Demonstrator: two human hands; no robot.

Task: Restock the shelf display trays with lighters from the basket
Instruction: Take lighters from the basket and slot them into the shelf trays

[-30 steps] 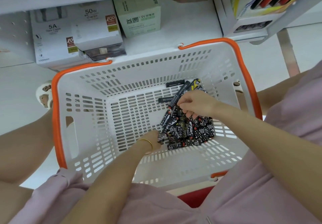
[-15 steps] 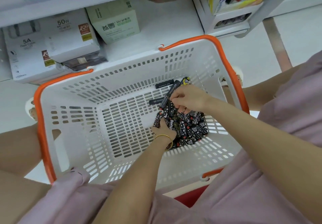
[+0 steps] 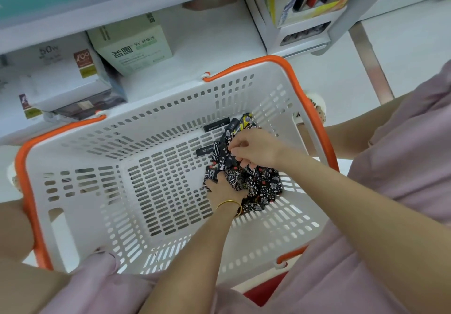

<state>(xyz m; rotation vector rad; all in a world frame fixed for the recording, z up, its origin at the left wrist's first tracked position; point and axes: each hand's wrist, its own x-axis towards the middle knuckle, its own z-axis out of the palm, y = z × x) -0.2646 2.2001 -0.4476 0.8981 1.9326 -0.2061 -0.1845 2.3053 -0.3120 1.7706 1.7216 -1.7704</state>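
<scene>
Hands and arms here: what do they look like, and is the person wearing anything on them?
Both forearms are bare, with no gloves and no sleeves reaching them. The left hand has a thin gold bangle round its wrist; the right hand has nothing on its wrist. A loose pale pink garment shows along the right and bottom of the view.

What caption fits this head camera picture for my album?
Right hand grips lighters while left hand digs into the pile in a white basket by a shelf.
</scene>
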